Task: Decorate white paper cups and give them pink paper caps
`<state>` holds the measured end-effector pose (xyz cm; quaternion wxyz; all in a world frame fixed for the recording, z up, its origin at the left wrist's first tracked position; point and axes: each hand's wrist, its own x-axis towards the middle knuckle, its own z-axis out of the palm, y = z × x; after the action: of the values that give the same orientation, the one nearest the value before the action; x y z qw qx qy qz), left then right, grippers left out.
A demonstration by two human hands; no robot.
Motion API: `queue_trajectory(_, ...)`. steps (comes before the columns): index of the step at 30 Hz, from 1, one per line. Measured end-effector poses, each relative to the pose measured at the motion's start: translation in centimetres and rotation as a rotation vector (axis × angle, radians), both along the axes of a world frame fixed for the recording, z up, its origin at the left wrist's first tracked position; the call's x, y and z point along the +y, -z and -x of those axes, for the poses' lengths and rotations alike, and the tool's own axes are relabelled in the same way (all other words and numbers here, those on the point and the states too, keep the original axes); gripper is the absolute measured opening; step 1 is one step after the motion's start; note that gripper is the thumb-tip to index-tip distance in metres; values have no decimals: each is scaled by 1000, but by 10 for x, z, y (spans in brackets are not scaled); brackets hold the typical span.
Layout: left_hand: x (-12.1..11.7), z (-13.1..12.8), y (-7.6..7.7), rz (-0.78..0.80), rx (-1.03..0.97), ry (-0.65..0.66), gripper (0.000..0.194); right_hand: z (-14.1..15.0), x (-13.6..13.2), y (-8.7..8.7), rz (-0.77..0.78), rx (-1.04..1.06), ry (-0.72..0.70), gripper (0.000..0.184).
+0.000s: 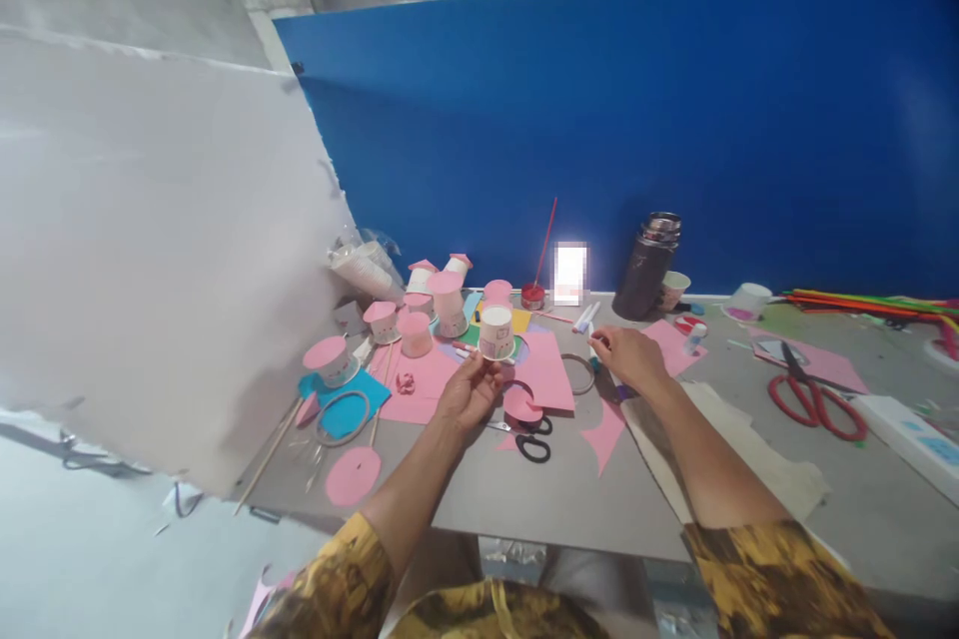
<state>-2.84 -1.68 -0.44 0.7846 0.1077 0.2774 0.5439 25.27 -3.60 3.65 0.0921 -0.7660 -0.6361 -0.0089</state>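
Note:
My left hand (472,393) holds a printed paper cup (495,333) upside down by its rim, above the pink paper (550,369). Farther right, my right hand (627,355) has its fingertips pinched together by a small white thing, too small to make out. A roll of tape (577,374) lies just left of that hand. Below the cup are a cut pink paper piece (522,406) and black-handled scissors (533,447). Several upturned cups with pink paper tops, one of them a wider cup (448,305), stand left of my left hand.
A dark thermos (645,265) stands at the back right, beside another paper cup (675,290). Red-handled scissors (816,404) and a white box (910,439) lie at right. Blue paper (375,392) carries a tape ring (343,416) at left. A blue panel (599,120) rises behind the table.

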Motion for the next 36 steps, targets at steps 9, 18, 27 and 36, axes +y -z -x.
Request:
queue_trajectory(9, 9, 5, -3, 12, -30, -81, 13, -21, 6, 3, -57, 4, 130, 34)
queue_trajectory(18, 15, 14, -5, 16, -33, -191, 14, 49, -17, 14, -63, 178, -554, 15)
queue_trajectory(27, 10, 11, -8, -1, -26, -164, 18, 82, -30, 26, -56, 380, -794, 12)
queue_trajectory(36, 9, 11, -6, -8, -39, -136, 13, 80, -30, 26, -28, 300, -807, 15)
